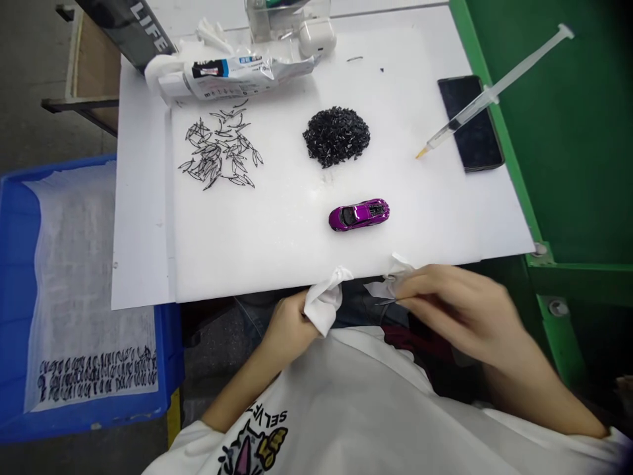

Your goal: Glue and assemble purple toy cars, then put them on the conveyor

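My left hand [287, 326] is closed around a crumpled white tissue [324, 300] just below the front edge of the white board [277, 237]. My right hand [445, 307], blurred by motion, pinches another bit of white tissue [390, 280] and what looks like a thin dark part; I cannot make it out clearly. A purple toy car [359, 214] sits on the board just beyond both hands. Farther back lie a heap of small black parts [336, 136] and a scatter of thin leaf-shaped black pieces [220, 152].
A syringe [487, 99] rests over a black phone [469, 122] at the board's right edge, beside a green surface [568, 132]. A glue tube [232, 72] and earbuds case [316, 36] lie at the back. A blue crate [20, 277] with a sheet of arranged pieces stands left.
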